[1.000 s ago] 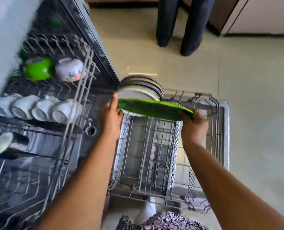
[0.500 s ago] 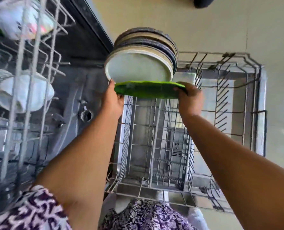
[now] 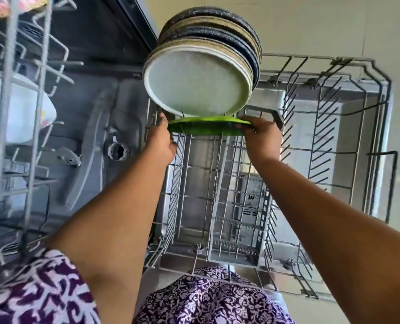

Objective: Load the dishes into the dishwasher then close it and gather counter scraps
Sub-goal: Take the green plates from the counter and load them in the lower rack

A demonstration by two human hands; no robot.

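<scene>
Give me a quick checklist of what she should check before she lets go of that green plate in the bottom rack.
1. Both hands on the plate: ok. The left hand and right hand hold opposite edges of the green plate.
2. Plate lined up beside the row: ok. It sits just in front of the stacked plates standing in the lower rack.
3. Plate seated between the tines: cannot tell. Its lower edge is hidden.
4. Room ahead for more dishes: ok. The rack slots nearer her show bare wire.
5. Upper rack clear of her arms: ok. It stays off to her left, holding cups.
</scene>
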